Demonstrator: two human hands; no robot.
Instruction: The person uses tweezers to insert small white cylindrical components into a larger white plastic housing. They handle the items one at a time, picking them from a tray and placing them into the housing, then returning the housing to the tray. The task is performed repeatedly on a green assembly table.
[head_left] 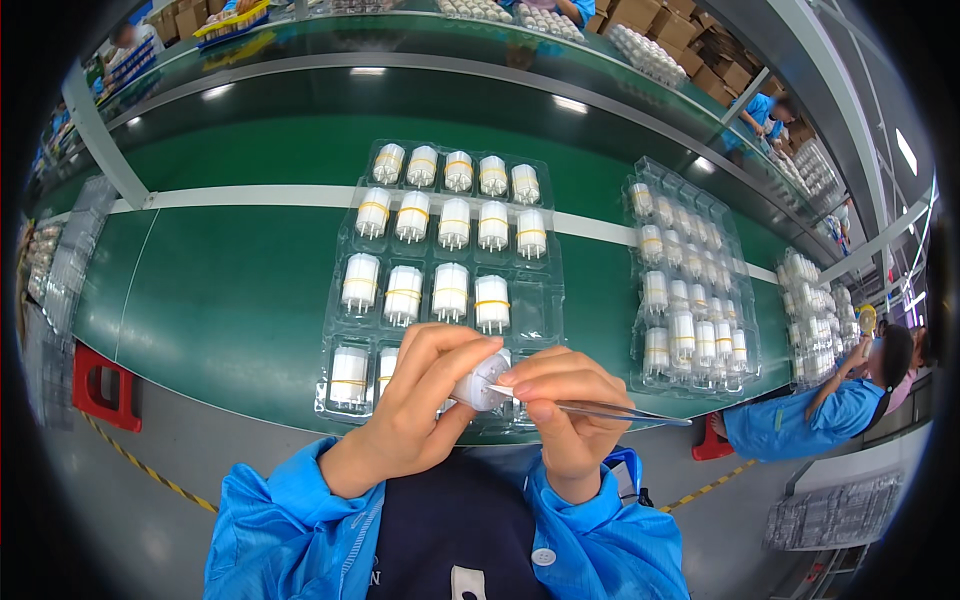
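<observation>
My left hand (415, 405) grips a white cylindrical part (482, 384) with its round end face turned toward my right hand (572, 400). Pinched in the right fingers are slim metal tweezers (640, 413), whose pale tip meets or nearly meets that end face. Fine detail there is too small to tell. Just beyond both hands lies a clear plastic tray (540, 300) holding rows of similar white cylinders (451, 290), each with a yellow band; many show metal pins at the near end. My hands hide part of the tray's nearest row.
A second filled tray (690, 290) sits to the right on the green bench (210, 290), with more stacked trays (815, 320) past it. Empty clear trays (85, 240) pile up at the left. Red stools (105, 388) stand below. A co-worker in blue (810, 410) sits at right.
</observation>
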